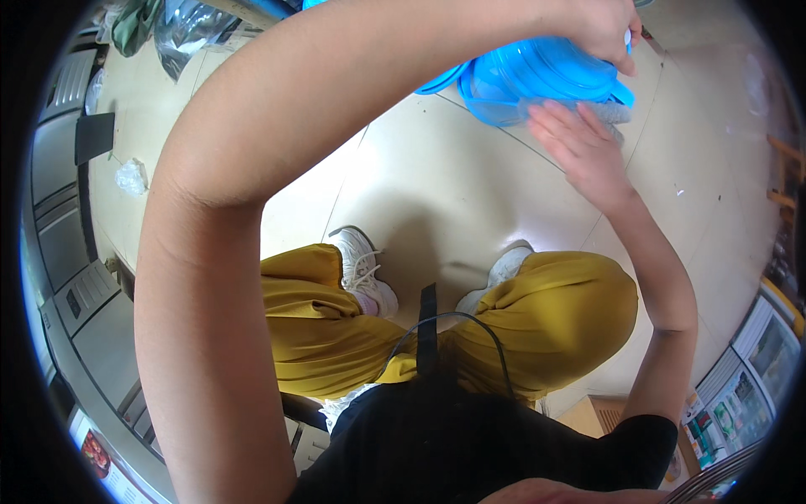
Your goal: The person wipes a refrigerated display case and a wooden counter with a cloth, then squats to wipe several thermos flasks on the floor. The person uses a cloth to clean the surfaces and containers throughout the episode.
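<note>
Near the top right, a bright blue, ringed plastic container (535, 69) stands above the tiled floor; its exact kind is unclear. My left hand (607, 34) comes over it from above, fingers curled around its blue edge or handle beside a small white part. Below it, my right hand (582, 148) is blurred, fingers stretched towards a translucent plastic part (504, 112) of the container. A grey, fuzzy cloth or pad (611, 113) lies at the fingertips; whether the hand holds it is not clear. Another blue rim (444, 79) shows at the left, partly behind my left forearm.
Both shoes (359, 264) rest on the tiled floor below. Crumpled clear plastic (131, 177) lies at the left near metal cabinets (60, 170). Plastic bags (182, 38) are at the top left. A cardboard box (582, 416) and a glass-fronted display case (740, 390) stand at the lower right.
</note>
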Motion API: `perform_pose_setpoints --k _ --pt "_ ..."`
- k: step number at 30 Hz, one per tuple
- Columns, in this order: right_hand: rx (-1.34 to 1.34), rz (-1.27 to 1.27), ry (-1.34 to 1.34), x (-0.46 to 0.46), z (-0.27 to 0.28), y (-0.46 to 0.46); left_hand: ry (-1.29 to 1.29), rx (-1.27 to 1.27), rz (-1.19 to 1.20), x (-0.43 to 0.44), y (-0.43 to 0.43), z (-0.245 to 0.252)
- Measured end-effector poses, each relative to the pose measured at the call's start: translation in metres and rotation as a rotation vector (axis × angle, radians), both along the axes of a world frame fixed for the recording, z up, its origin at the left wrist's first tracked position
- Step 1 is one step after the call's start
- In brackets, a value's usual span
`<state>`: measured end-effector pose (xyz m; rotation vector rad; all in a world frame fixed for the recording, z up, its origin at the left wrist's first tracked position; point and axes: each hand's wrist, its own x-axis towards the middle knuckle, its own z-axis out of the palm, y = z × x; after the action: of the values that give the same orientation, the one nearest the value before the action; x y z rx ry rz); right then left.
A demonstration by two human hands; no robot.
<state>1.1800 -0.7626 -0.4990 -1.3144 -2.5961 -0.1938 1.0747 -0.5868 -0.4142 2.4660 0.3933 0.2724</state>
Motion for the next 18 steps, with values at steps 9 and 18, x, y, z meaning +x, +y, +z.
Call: perform_pose_setpoints --k 9,18 --pt "-0.345 -0.879 1.061 0.101 -0.022 -0.042 -0.498 -0.173 0.14 -0.035 0.001 -0.006" --pt "-0.159 -0.576 1.859 0.068 0.001 0.009 -0.511 -0.017 0.682 -0.047 -0.062 -0.093"
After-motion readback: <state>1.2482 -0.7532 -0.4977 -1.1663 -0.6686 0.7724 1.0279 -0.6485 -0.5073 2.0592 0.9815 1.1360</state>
